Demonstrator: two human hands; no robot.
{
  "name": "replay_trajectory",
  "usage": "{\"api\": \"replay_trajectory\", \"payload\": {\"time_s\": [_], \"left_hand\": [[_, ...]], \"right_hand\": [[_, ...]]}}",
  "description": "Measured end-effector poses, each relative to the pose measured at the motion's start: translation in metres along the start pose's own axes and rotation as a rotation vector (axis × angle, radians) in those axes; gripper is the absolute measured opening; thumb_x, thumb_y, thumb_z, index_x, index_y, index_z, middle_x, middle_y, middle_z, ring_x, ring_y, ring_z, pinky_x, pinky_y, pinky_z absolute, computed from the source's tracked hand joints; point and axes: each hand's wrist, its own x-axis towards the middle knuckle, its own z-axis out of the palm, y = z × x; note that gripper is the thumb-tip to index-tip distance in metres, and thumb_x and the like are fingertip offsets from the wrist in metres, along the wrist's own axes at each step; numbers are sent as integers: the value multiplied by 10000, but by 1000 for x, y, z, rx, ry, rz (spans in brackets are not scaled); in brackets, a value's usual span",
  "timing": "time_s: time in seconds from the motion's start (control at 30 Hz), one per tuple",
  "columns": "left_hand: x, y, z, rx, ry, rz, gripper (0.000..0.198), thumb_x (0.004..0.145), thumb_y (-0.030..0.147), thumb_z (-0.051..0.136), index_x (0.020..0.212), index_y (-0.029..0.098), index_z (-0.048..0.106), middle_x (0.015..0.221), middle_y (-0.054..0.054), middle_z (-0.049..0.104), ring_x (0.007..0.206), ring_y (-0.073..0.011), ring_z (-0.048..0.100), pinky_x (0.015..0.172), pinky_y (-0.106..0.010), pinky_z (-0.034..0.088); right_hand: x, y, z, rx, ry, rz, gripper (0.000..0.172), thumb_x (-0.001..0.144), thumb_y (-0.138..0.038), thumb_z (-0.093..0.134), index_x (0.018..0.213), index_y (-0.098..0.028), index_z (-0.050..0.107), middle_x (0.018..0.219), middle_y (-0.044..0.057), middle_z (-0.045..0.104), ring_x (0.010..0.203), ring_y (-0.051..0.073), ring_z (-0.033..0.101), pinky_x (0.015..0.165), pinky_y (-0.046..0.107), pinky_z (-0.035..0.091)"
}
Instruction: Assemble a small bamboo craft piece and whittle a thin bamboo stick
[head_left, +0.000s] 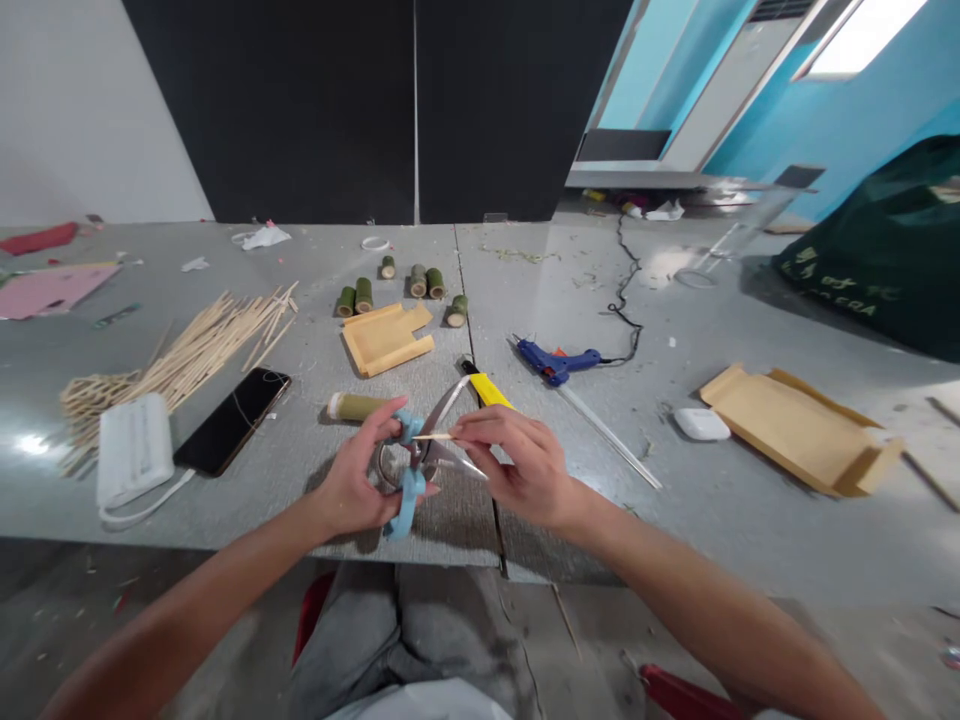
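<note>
My left hand [361, 478] grips blue-handled scissors [407, 505], fingers and thumb at the handles. The scissor blades stand spread apart, pointing right. In a pinch, my right hand [517, 462] holds a thin wooden stick [433, 437], its tip lying near the scissors' pivot between the blades. Beneath the scissors a roll of tape [388, 465] is partly hidden. A bamboo piece [354, 407] lies just beyond my left fingers. Beyond my right hand is a yellow utility knife [489, 391], partly covered by the hand.
A blue glue gun [556, 360] with a black cord lies right of centre. Short bamboo pieces [418, 282] and a folded cardboard piece [386, 340] sit farther back. To the left are wooden sticks [214, 345], a phone [234, 420] and a white power bank [135, 450]. A cardboard tray [799, 430] lies right.
</note>
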Motion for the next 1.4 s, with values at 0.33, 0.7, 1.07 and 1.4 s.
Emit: {"api": "replay_trajectory", "payload": {"time_s": [0.33, 0.7, 1.07, 1.4], "left_hand": [[1, 0, -5, 139, -26, 96, 835, 778, 307, 830, 1503, 213, 426, 1239, -127, 706, 1040, -261, 710, 984, -419, 554], [2, 2, -6, 155, -17, 112, 813, 751, 339, 852, 1465, 240, 476, 1252, -116, 701, 1100, -272, 692, 989, -414, 561], [8, 11, -8, 233, -13, 62, 622, 773, 306, 779, 1354, 175, 600, 1137, -87, 772, 970, -241, 750, 901, -354, 595], [6, 10, -9, 226, -15, 47, 551, 782, 315, 754, 1304, 187, 635, 1120, -72, 788, 938, -230, 758, 892, -342, 601]], "right_hand": [[-1, 2, -3, -70, -14, -62, 188, 949, -68, 604, 1083, -201, 604, 954, 72, 756, 842, 170, 724, 705, 282, 600], [-1, 3, -3, -67, -27, -44, 201, 948, -82, 607, 1103, -210, 609, 979, 68, 763, 856, 168, 732, 727, 277, 597], [2, 2, -19, -217, -122, -211, 250, 948, -61, 589, 1173, -168, 615, 1030, 100, 753, 945, 194, 727, 798, 307, 609], [6, 4, -14, -146, -137, -141, 170, 1014, -178, 552, 1182, -205, 561, 1025, 86, 717, 990, 210, 703, 800, 346, 607]]}}
